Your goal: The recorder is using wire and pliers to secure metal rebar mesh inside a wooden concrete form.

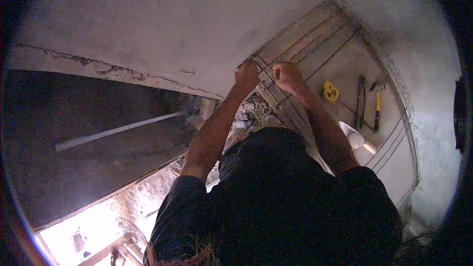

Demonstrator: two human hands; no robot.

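Note:
Both my arms reach forward to where several thin dark rods cross beside the wall's corner. My left hand is closed at that corner; whatever its fingers hold is hidden. Just to its right, my right hand makes a fist over the rods. A small dark reddish spot shows at its curled fingers, too unclear to name. On the pale surface right of my right arm lie a yellow tape measure, a dark long-handled tool like pincers, a hammer with a yellow handle and a trowel.
A pale wall with a cracked lower edge rises ahead and left. Broken rubble lies below my hands. At left is a dark recess with a light strip across it. Another wall curves along the right.

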